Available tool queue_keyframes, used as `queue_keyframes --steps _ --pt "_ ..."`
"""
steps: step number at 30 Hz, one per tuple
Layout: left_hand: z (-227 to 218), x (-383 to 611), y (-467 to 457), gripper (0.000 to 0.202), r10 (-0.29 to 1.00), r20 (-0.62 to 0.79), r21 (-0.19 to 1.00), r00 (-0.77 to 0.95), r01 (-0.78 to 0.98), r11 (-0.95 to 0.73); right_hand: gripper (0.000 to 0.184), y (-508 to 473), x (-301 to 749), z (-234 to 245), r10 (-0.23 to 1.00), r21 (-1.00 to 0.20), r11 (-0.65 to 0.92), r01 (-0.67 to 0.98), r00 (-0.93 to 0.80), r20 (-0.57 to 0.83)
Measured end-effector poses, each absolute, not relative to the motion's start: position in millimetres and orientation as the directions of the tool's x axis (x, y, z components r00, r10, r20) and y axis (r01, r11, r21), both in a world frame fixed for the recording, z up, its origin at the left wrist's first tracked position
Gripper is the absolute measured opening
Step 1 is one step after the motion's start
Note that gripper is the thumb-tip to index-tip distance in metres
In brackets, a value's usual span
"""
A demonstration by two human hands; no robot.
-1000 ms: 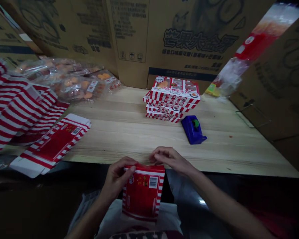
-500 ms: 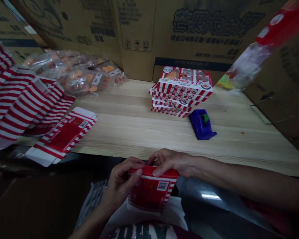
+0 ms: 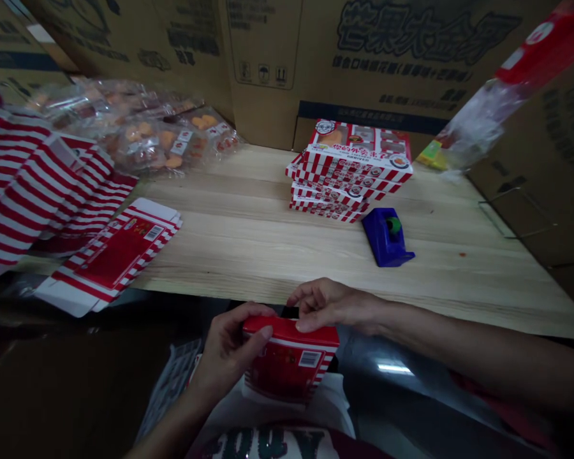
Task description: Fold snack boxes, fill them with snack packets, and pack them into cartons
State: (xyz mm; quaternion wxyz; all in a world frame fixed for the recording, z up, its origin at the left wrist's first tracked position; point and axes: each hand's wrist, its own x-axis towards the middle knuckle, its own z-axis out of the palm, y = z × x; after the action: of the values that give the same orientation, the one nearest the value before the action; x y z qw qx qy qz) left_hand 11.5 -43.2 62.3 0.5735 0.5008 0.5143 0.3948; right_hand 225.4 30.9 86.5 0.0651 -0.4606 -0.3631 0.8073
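Observation:
A red-and-white striped carton (image 3: 287, 363) is held upright in front of my body, just below the table's near edge, with its barcode side facing up toward me. My left hand (image 3: 229, 347) grips its left side, with the thumb on the red face. My right hand (image 3: 332, 306) is over the top edge, with the thumb pressing on the red top and the fingers curled behind it. The carton's lower end is partly hidden against my light shirt.
On the wooden table (image 3: 249, 248) lie a flat carton blank (image 3: 115, 255), a pile of striped blanks (image 3: 43, 172), bagged orange biscuits (image 3: 148, 137), stacked closed cartons (image 3: 349, 172) and a blue tape dispenser (image 3: 387, 237). Large cardboard boxes (image 3: 263, 44) wall the far side.
The carton has shifted right and tilted, showing more of its red top. My right forearm has swung outward to the right, and my view has moved slightly.

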Motion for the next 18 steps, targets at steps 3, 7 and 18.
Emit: queue_keyframes --steps 3,7,18 --pt "66.6 13.4 -45.4 0.023 0.963 -0.203 0.978 0.176 0.081 0.191 0.037 29.8 225.3 86.7 0.394 -0.555 -0.817 0.156 -0.553 -0.734" --pt "75.9 16.7 -50.5 0.020 0.969 -0.184 0.980 0.165 0.108 0.168 0.025 19.7 222.2 83.3 0.372 -0.473 -0.874 0.110 -0.475 -0.797" --pt "80.9 18.2 -51.2 0.019 0.963 -0.197 0.969 0.182 0.188 0.163 0.018 9.2 223.8 82.1 0.366 -0.501 -0.854 0.140 -0.523 -0.770"
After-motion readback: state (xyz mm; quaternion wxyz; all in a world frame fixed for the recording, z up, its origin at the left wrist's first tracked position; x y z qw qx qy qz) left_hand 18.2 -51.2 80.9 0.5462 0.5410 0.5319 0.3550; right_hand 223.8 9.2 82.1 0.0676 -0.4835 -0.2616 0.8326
